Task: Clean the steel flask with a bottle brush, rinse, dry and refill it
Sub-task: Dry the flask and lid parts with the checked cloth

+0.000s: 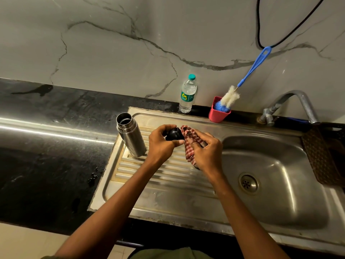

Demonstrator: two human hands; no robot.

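Note:
The steel flask (130, 135) stands upright and uncapped on the ribbed drainboard (141, 176), left of my hands. My left hand (162, 144) grips the flask's black cap (174, 134) above the drainboard. My right hand (206, 148) holds a red-and-white checked cloth (190, 136) pressed against the cap. The bottle brush (240, 85), blue-handled with white and blue bristles, stands head down in a red cup (217, 115) at the back of the sink. A clear plastic water bottle (188, 94) with a teal cap stands against the wall.
The steel sink basin (276, 165) with its drain (248, 183) lies to the right, under a curved tap (298, 101). A brown woven mat (323, 156) hangs over the sink's right rim. Black countertop (46, 146) stretches left, with water spots near the drainboard.

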